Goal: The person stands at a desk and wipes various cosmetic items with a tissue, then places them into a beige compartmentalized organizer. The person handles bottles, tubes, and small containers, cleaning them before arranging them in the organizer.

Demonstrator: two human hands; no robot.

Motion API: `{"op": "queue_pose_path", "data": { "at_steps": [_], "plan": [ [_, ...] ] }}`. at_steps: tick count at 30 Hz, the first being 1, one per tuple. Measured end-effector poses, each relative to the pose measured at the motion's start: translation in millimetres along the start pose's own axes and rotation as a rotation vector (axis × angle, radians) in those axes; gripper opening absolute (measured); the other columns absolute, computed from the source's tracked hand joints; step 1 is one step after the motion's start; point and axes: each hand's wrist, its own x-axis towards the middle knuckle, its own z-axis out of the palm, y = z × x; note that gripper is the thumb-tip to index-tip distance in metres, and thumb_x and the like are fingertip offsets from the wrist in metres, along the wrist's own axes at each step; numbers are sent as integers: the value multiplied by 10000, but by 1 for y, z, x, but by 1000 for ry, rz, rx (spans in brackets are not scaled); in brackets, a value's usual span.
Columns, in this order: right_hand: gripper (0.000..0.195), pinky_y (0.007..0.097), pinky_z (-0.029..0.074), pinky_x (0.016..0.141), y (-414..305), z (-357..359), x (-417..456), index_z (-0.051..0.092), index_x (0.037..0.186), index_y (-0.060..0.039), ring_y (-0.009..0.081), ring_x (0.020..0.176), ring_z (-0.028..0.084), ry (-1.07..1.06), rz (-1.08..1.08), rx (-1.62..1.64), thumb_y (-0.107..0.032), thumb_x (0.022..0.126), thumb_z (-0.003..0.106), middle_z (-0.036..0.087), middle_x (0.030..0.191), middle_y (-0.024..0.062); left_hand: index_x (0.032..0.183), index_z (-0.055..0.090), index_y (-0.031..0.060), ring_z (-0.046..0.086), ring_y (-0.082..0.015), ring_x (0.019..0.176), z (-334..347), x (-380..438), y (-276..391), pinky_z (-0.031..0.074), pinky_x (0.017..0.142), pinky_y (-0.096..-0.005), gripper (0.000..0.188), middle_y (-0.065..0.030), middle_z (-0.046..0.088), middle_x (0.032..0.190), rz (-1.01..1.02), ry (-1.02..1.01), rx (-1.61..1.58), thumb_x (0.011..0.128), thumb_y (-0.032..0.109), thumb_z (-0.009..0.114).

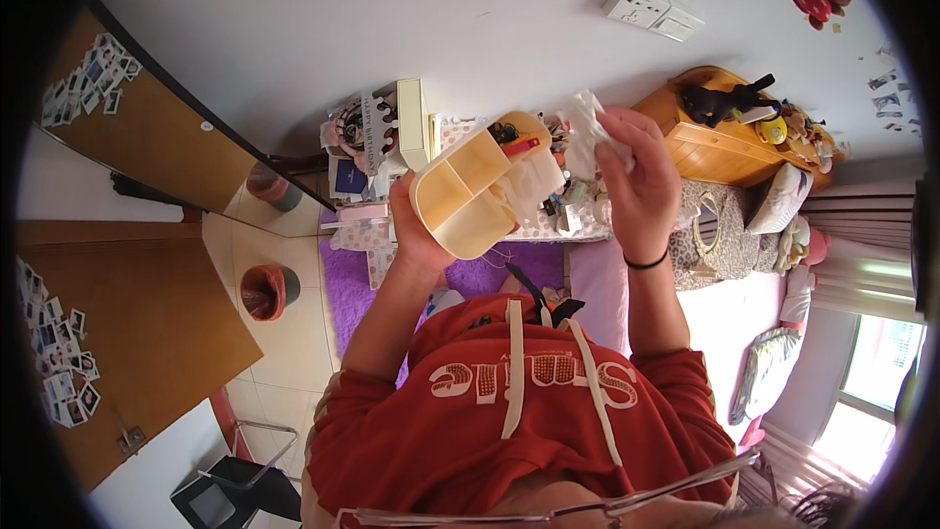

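Observation:
My left hand (416, 226) grips the near left end of a cream plastic organizer box (479, 235) with several compartments, tilted so that its inside shows. The two small compartments and the front one look bare inside. White tissue (534, 184) hangs over the box's right side, and a red item (521, 148) and small dark things lie in its far compartment. Raised to the right of the box, my right hand (637, 162) pinches a crumpled white tissue (585, 134) between thumb and fingers. A black band circles that wrist.
Behind the box stands a cluttered desk with a polka-dot cover (591, 231). At left are a lined waste bin (270, 292), a wooden door (132, 323) and a folding chair (242, 481). A bed (716, 330) and wooden cabinet (723, 150) stand at right.

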Motion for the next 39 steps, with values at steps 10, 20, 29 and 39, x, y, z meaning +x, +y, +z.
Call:
{"op": "queue_pose_path", "data": {
  "at_steps": [10,20,29,39],
  "plan": [
    [306,365,550,817,-15,66,-55,653,1103,-2,296,1063,608,-515,-201,-287,-22,801,606,584,1220,137,1305,551,50,617,-276,1118,5,4,-3,498,965,-427,679,-123,627,1239,193,84,67,920,578,366],
    [406,375,517,888,-2,77,-55,651,1102,-25,325,1095,564,-657,-240,-62,-17,697,632,591,1159,98,1261,554,24,624,-254,1074,-20,10,1,504,936,-405,668,-118,639,1186,148,-130,11,944,566,326],
    [467,364,528,882,0,29,-41,651,1122,-1,318,1045,614,-568,-275,100,111,674,585,597,1199,150,1330,518,11,613,-286,1129,0,12,4,499,970,-434,697,-148,615,1251,126,75,94,925,542,316],
    [394,353,502,891,-15,46,-16,645,1126,-41,240,1168,547,-671,-508,-376,-117,741,610,602,1197,56,1195,599,45,636,-242,1038,-18,19,-3,516,915,-385,539,-109,657,1128,30,136,131,943,471,385]
  ]
}}
